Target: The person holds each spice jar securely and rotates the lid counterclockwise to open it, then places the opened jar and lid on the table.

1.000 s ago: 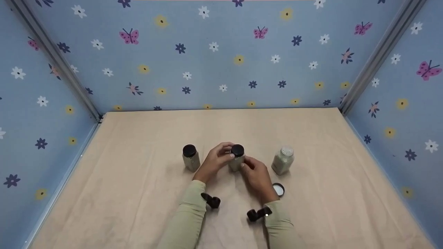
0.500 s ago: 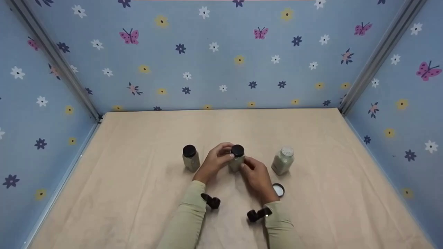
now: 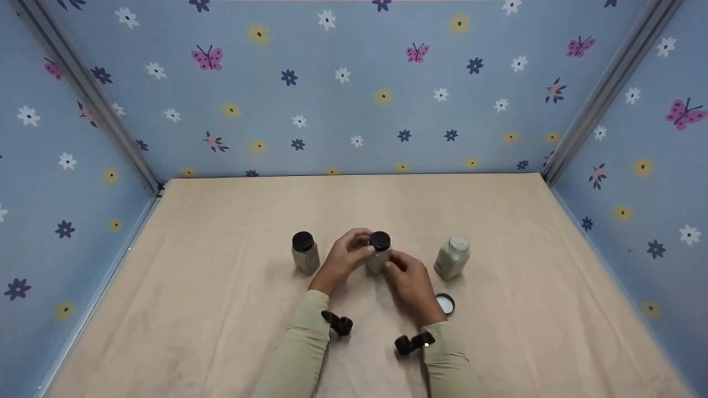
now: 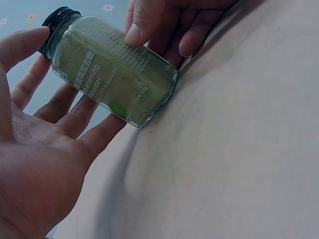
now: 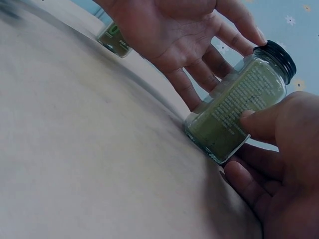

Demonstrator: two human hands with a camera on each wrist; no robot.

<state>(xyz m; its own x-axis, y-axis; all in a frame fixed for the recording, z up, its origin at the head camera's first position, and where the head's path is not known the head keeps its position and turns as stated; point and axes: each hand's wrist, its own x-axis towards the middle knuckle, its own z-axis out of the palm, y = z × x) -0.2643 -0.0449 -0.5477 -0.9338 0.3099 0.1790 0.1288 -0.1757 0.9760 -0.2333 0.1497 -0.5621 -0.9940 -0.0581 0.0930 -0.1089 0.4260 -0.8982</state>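
Note:
A clear glass seasoning jar with a black screw cap and green powder inside stands upright mid-table. Its label reads "seasoning powder" in the left wrist view. My left hand holds it from the left, thumb at the cap and fingers along the far side. From the right, my right hand grips the lower body between thumb and fingers, plain in the right wrist view. A second black-capped jar stands left of my left hand. Right of my right hand is a jar with a pale perforated top and no black cap.
A loose black cap with a white inside lies beside my right wrist. Beige cloth covers the table. Blue flowered panels stand behind it and at both sides, joined by grey metal posts.

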